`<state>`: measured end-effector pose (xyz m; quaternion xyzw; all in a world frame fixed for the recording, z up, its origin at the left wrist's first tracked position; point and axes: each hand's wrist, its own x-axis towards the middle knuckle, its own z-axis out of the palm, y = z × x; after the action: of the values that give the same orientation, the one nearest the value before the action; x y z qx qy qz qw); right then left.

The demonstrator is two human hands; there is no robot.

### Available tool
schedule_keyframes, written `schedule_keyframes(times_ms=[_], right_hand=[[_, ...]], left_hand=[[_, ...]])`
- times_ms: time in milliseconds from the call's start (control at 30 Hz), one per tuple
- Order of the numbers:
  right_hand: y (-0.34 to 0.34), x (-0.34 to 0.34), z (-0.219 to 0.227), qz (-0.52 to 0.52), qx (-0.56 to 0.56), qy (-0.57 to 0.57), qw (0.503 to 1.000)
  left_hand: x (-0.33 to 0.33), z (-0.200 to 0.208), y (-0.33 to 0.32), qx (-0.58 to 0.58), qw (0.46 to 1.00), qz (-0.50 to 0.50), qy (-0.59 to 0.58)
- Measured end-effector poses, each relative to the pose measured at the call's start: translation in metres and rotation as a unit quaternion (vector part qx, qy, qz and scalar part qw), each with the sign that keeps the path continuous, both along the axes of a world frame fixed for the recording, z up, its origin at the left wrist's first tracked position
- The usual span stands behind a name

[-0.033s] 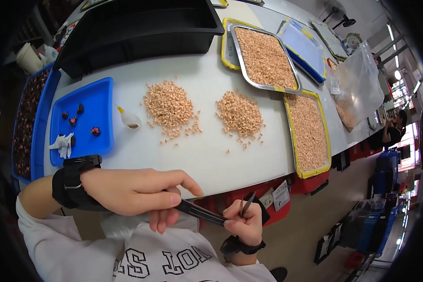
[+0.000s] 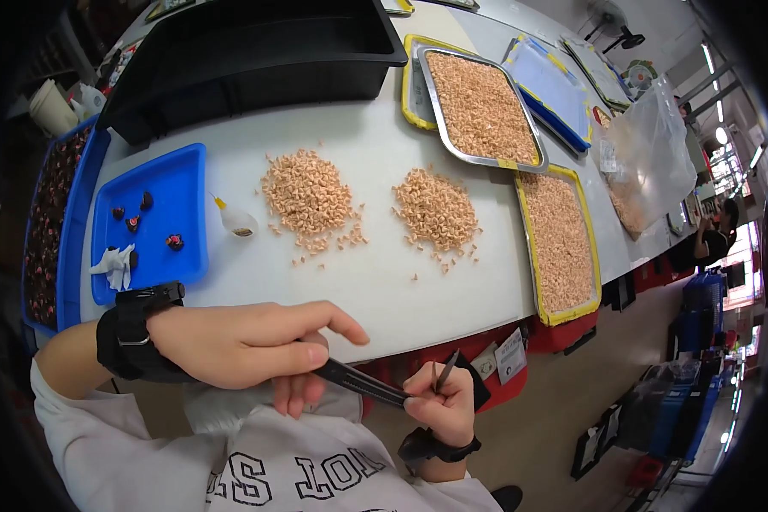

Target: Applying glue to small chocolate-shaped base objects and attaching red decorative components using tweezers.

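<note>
My left hand (image 2: 239,346) holds one end of a long black tool with a notched slot, which looks like a box cutter (image 2: 358,382); thumb and lower fingers grip it while the index finger reaches out. The cutter slants down to my right hand (image 2: 445,405), whose thumb and fingers close around its other end. From that same hand two dark pointed tips of tweezers (image 2: 445,369) stick up, spread in a V. Both hands are in front of the table's near edge. Beyond them two loose piles of small tan pieces, a left pile (image 2: 309,196) and a right pile (image 2: 437,209), lie on the white table.
A blue tray (image 2: 158,264) with several small dark pieces and a crumpled tissue sits left, beside a small yellow-tipped bottle (image 2: 235,222). A large black bin (image 2: 264,94) stands behind. Trays full of tan pieces (image 2: 485,107) and a clear plastic bag (image 2: 653,158) are at right.
My left index finger has shifted very slightly. Both hands keep their hold, and the things on the table stay put.
</note>
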<state>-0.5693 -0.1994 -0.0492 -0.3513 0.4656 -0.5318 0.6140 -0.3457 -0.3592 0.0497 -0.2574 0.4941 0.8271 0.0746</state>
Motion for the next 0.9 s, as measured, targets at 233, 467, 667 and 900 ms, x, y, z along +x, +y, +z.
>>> schedule_keyframes(times_ms=[233,467,667,900], right_hand=[[-0.013,0.015,0.019,0.059,-0.018,0.066,0.996],[-0.026,0.026,0.019,0.153,0.013,0.01,0.988],[-0.04,0.021,0.031,-0.147,0.043,0.206,0.967],[-0.085,0.017,0.014,-0.312,0.058,0.43,0.845]], left_hand=[[0.016,-0.001,0.001,-0.364,0.93,0.009,-0.045],[0.057,-0.009,-0.004,-0.314,0.948,-0.053,-0.015],[0.116,0.016,0.004,-0.472,0.88,0.008,-0.052],[0.218,0.023,0.081,-0.229,0.93,0.279,-0.063]])
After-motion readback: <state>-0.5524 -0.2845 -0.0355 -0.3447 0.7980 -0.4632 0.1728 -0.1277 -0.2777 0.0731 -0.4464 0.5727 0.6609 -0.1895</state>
